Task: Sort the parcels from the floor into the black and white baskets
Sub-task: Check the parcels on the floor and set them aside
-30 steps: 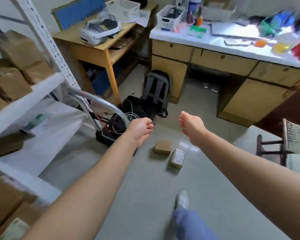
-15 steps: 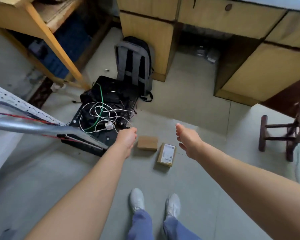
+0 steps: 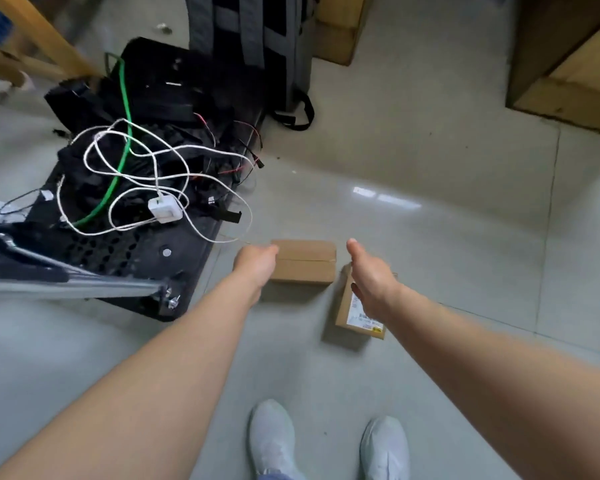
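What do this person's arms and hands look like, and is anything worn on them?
Both forearms are bare, with no sleeves in view. The left hand and right hand wear no gloves, and no watch, bracelet or ring shows, though the picture is slightly blurred. Further down are pale grey fabric shoes.

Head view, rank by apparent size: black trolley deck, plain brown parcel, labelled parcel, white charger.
1. black trolley deck
2-3. plain brown parcel and labelled parcel: look alike; the right hand hides part of the labelled one, so no ranking
4. white charger
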`<state>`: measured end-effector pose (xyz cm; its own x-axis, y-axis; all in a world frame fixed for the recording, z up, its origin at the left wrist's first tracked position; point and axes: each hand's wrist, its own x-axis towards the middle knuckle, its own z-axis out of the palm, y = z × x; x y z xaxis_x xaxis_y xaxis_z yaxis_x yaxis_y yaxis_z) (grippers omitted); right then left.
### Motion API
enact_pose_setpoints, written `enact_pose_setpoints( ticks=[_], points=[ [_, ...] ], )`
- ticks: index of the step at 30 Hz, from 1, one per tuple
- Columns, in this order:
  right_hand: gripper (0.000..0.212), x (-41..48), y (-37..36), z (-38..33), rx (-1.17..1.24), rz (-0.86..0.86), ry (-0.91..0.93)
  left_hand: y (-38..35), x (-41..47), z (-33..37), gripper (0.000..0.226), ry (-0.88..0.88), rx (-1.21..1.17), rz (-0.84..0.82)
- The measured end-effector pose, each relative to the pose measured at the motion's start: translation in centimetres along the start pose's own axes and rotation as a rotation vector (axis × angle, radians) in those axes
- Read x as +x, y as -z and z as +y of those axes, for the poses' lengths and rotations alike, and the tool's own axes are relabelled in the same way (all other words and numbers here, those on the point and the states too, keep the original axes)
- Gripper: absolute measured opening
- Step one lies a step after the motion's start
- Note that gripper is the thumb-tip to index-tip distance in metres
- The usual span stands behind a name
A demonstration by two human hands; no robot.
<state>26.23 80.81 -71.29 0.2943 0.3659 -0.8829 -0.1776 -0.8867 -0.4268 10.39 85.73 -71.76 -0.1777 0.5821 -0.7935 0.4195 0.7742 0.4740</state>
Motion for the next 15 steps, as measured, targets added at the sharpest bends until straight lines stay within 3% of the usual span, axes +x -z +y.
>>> enact_pose_setpoints(
  ticks=[5, 11, 15],
  points=[
    [0.060, 8.3, -2.5, 3.1, 0.040, -0.053, -0.029, -3.0, 8.1, -4.2, 0.052, 0.054, -0.041, -0.028],
    [0.092, 12.2, -4.0, 4.0, 0.103, -0.133, -0.048, -4.9, 15.2, -7.4, 0.088, 0.159, -0.316, -0.119],
    [0.073, 8.8, -3.3, 1.7, 0.127, -0.122, -0.028, -3.4, 10.8, -4.5, 0.072, 0.176, -0.395, -0.112]
  ],
)
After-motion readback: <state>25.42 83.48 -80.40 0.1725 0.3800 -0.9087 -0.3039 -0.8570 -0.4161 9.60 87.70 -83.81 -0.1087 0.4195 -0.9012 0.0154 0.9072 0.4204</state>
